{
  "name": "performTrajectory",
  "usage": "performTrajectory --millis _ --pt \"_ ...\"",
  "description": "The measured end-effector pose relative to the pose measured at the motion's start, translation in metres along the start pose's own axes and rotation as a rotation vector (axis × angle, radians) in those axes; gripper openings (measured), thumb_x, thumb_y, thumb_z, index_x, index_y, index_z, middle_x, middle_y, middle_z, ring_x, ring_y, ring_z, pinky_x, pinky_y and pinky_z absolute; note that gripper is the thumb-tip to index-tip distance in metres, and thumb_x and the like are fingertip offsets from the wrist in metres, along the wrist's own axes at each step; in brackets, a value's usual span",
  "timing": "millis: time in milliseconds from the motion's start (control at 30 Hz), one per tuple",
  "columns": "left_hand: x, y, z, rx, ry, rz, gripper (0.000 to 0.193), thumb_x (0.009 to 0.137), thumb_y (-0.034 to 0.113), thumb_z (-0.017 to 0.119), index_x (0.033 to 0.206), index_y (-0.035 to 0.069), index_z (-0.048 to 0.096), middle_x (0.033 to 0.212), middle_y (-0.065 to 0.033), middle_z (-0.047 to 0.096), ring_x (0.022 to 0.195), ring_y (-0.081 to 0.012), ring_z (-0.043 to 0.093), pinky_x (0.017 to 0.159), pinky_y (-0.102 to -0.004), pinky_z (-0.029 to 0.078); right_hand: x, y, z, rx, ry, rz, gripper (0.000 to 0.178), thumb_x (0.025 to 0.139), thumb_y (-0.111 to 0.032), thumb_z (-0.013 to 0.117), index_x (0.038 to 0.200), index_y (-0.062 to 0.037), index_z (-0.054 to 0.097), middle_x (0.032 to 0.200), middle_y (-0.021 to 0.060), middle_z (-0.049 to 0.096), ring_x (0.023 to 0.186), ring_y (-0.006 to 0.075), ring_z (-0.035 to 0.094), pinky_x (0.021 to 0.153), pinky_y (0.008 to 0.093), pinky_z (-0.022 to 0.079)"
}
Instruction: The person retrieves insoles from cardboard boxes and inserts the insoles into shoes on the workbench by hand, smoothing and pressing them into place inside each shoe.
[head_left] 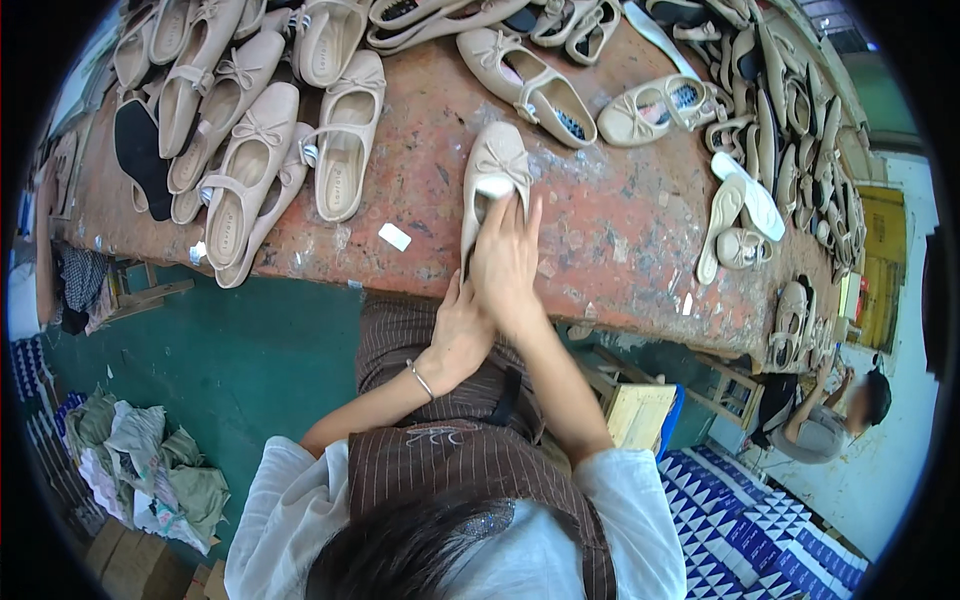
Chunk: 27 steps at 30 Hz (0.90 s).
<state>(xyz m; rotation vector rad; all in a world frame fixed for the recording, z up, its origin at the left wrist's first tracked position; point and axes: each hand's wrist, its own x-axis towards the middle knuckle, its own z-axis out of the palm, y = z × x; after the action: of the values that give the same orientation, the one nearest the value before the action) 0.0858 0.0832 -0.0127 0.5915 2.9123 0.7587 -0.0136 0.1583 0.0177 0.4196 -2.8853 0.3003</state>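
A beige ballet shoe [497, 148] with a bow stands near the table's front edge, its toe pointing away from me. A white piece [494, 187], apparently an insole, shows at its opening. My right hand [506, 262] lies over the shoe, its fingertips at the white piece and one outer finger held apart along the shoe's right side. Below it, my left hand [462, 335] is closed about the heel end, its fingers partly hidden by my right hand. The inside of the shoe is mostly covered.
Beige shoes [250, 170] crowd the table's left side, with more [530, 85] at the back and right. White insoles [748, 195] lie at the right. A small white label [395, 236] is on the worn red tabletop [400, 270]. Another person [825, 425] sits beyond the right end.
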Motion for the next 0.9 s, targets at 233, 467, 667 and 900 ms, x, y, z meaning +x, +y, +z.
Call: performTrajectory --millis 233,467,667,900 --pt "0.004 0.001 -0.006 0.029 0.14 0.022 0.04 0.081 0.011 0.058 0.116 -0.007 0.063 0.127 -0.0243 0.056 0.13 -0.0391 0.046 0.11 -0.0534 0.035 0.018 0.008 0.01 0.057 0.17 -0.095 0.039 0.082 -0.004 0.051 0.116 0.0154 0.054 0.115 0.031 0.061 0.116 0.042 0.058 0.116 0.0578 0.022" --pt "0.01 0.0 -0.01 -0.022 0.177 0.076 0.032 0.08 0.004 0.06 0.108 -0.008 0.063 0.108 -0.0239 0.062 0.11 -0.0431 0.056 0.095 -0.0513 0.047 0.021 0.014 0.015 -0.137 0.229 -0.105 0.041 0.087 -0.012 0.049 0.125 0.0041 0.055 0.113 0.022 0.06 0.114 0.0318 0.059 0.119 0.0569 0.014" --pt "0.013 0.006 -0.018 0.064 0.074 0.037 0.041 0.09 0.009 0.059 0.125 -0.012 0.055 0.13 -0.0275 0.055 0.126 -0.0419 0.049 0.103 -0.0505 0.043 0.046 0.019 0.039 -0.063 -0.288 -0.119 0.02 0.084 -0.011 0.053 0.09 -0.0012 0.069 0.081 0.0128 0.067 0.087 0.027 0.068 0.118 0.0643 0.008" --pt "0.062 -0.018 -0.057 -0.272 0.232 -0.016 0.017 0.073 0.007 0.07 0.085 0.001 0.06 0.118 -0.0191 0.059 0.111 -0.0406 0.055 0.093 -0.0516 0.044 0.023 0.123 -0.036 1.234 -0.439 -0.035 0.03 0.09 -0.009 0.063 0.119 -0.0123 0.072 0.114 0.0144 0.072 0.103 0.021 0.068 0.1 0.0364 0.047"
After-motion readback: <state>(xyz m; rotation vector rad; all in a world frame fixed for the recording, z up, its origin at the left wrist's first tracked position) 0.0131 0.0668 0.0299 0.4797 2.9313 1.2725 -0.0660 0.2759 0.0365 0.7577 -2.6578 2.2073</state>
